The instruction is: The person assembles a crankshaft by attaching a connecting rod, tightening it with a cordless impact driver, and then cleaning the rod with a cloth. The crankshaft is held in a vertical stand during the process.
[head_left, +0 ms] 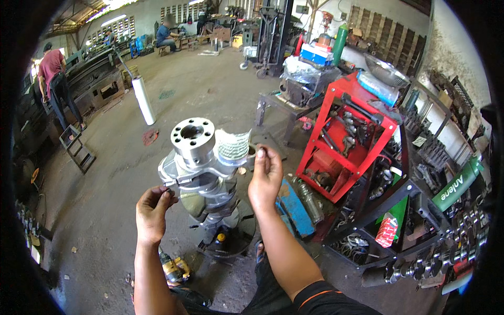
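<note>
An upright crankshaft (197, 178) stands in front of me, its round flange (193, 137) with a ring of bolt holes facing up. Beside the flange curves a pale strip of abrasive cloth (232, 147) with green print on its back. My right hand (266, 176) is closed in a pinch at the strip's right end, where a brownish edge bends toward the fingers. To the left of the crankshaft, my left hand (152, 212) is pinched shut on a small dark bit; whether this is the strip's other end is hidden.
A yellow-black power drill (174, 268) lies by my feet. At right stand a red tool rack (336, 136), a blue metal piece (294, 207) and several crankshafts (436, 262). A white cylinder (143, 100) stands farther off. Other people (52, 79) are at the far left and back.
</note>
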### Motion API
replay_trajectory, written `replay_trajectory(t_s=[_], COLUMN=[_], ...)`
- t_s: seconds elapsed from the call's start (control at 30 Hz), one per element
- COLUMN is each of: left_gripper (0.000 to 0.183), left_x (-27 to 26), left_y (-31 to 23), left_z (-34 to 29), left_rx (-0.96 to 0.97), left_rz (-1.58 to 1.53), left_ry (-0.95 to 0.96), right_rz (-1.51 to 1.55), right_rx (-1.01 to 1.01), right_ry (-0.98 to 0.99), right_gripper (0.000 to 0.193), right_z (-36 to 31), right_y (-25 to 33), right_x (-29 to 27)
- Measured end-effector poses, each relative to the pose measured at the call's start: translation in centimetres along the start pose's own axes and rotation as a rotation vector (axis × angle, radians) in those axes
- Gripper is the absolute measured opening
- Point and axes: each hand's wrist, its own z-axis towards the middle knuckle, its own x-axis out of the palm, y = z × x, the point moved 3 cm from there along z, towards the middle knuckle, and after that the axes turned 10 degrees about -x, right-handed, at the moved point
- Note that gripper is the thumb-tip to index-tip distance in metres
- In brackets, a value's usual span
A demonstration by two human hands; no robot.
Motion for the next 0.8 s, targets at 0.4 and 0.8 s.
replay_trajectory(t_s=[0.4, 0.8], left_gripper=[0.019, 0.024], left_x=[0.0, 0.0], left_y=[-0.9, -0.4], left_z=[0.7, 0.9], left_rx=[0.006, 0.010], left_rz=[-0.033, -0.072], left_ry=[-0.095, -0.165], right_rz=[0.020, 0.072], right_rx=[0.071, 0.065], right_ry=[0.052, 0.045], right_gripper=[0.019, 0.020], right_z=[0.4, 0.3], right_y=[0.3, 0.4], right_x=[-1.1, -0.7])
